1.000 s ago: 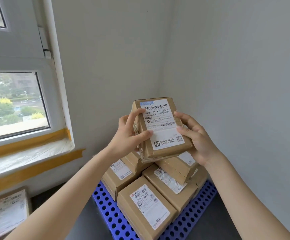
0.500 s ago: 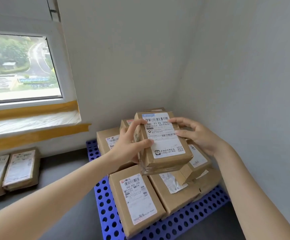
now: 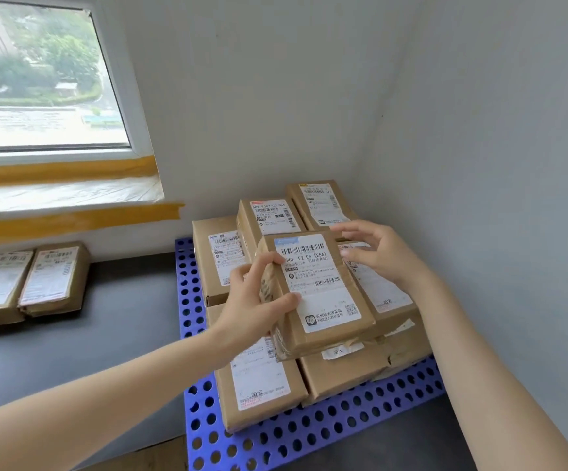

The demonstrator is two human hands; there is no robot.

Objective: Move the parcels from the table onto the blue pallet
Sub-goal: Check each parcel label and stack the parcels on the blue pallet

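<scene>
A brown cardboard parcel with a white barcode label lies tilted on top of the stack on the blue perforated pallet. My left hand grips its left side, thumb on the label. At the parcel's far right corner, my right hand has its fingers spread, with only the fingertips at the edge. Several more labelled parcels fill the pallet: one at the front, one at the left, two at the back.
The pallet lies in the room's corner, with white walls behind and to the right. Flat parcels lie on the dark surface at the left, under a window with yellow tape.
The parcel came down from chest height onto the stack. My right hand's fingers loosened from its side and spread. The view tilted down and right.
</scene>
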